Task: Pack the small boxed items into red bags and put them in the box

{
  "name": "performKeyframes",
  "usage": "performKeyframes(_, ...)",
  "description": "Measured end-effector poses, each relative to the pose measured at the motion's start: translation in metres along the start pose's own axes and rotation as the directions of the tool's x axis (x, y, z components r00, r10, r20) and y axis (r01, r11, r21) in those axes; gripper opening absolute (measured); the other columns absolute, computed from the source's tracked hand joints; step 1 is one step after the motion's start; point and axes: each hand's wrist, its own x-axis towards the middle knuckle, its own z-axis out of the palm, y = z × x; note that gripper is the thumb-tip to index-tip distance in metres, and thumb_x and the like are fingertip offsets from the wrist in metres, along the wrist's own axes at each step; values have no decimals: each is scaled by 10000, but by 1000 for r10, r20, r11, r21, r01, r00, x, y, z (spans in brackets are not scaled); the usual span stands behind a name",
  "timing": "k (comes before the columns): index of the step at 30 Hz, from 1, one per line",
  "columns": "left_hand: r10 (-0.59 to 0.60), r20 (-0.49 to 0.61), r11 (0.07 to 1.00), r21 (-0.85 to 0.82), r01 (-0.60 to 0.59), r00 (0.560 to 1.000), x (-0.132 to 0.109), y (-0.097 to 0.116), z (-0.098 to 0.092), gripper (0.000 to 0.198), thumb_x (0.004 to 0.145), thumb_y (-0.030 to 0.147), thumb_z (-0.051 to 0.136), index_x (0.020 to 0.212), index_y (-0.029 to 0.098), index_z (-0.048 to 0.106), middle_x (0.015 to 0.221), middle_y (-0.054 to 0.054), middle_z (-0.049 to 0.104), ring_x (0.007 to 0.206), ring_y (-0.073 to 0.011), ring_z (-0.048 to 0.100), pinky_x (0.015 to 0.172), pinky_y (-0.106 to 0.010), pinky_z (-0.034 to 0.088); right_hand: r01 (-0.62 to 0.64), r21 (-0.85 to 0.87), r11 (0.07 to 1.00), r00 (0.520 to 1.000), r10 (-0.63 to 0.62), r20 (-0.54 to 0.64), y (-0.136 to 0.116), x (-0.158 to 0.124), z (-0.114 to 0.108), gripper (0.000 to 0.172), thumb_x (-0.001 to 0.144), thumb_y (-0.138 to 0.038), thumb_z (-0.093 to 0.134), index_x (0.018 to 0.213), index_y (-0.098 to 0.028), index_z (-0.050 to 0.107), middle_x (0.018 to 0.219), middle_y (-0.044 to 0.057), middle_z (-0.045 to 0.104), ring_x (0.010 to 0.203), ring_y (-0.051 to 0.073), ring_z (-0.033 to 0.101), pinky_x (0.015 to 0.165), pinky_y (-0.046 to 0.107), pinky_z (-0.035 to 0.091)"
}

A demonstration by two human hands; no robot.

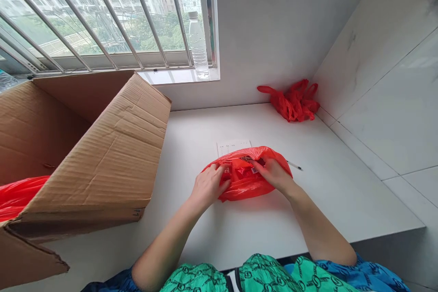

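Observation:
A red plastic bag [246,191] lies on the white table in front of me, its mouth spread toward my face. Inside are red packets with printed labels and a barcode [254,170]; their kind I cannot make out. My left hand [210,185] grips the bag's left rim, thumb and fingers curled over it. At the opposite side, my right hand [276,175] holds the right rim, with its fingers partly hidden inside the opening. Behind the bag a sheet of paper with writing [234,146] is partly covered, and a pen [296,166] sticks out to the right.
A large open cardboard box [126,146] stands at the left with red plastic [20,196] in it. A crumpled red bag [297,102] lies in the table's far right corner. On the windowsill stands a clear bottle [198,48]. Tiled wall [386,96] borders the right side.

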Motion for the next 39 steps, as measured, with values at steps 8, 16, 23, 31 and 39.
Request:
performKeyframes(8, -19, -139, 991, -136, 0, 990, 3, 6, 1, 282, 865, 60, 417, 799, 226, 636, 938, -14, 649, 838, -162, 608, 659, -262, 424, 183, 5, 983, 983, -183, 23, 6, 5, 2, 125, 883, -252, 451, 913, -261, 573, 883, 12, 693, 804, 210, 657, 687, 325, 498)
performKeyframes(16, -178, -63, 984, -2, 178, 982, 6, 12, 11, 423, 940, 537, 495, 1167, 183, 537, 949, -90, 672, 812, -247, 662, 608, -293, 415, 95, -163, 982, 977, -61, 205, 8, 3, 6, 327, 919, -419, 447, 664, -233, 531, 633, 8, 614, 547, 172, 559, 510, 301, 381)
performKeyframes(23, -176, -25, 979, 102, 178, 984, 7, 13, 14, 260, 895, 393, 553, 1027, 170, 568, 883, -99, 650, 825, -254, 654, 650, -304, 449, 141, -207, 968, 981, -109, 160, 6, 1, 11, 500, 923, -572, 439, 560, -229, 454, 511, -1, 503, 471, 152, 477, 465, 293, 304)
performKeyframes(31, -54, -45, 848, -530, 22, 997, 2, 7, -5, 303, 941, 230, 389, 1162, 240, 598, 956, -22, 711, 786, -168, 648, 695, -282, 496, 169, 26, 985, 974, -171, 146, -13, -5, 7, 472, 922, -639, 457, 760, -239, 647, 648, 25, 631, 625, 204, 606, 567, 315, 441)
performKeyframes(39, 162, 9, 472, -879, -69, 987, -5, 15, -15, 300, 968, 370, 482, 1175, 198, 615, 1053, -64, 713, 930, -185, 691, 856, -302, 537, 181, 461, 869, 957, -263, 120, -21, -8, 16, 388, 953, -582, 457, 885, -241, 629, 861, 7, 691, 825, 186, 668, 818, 331, 525)
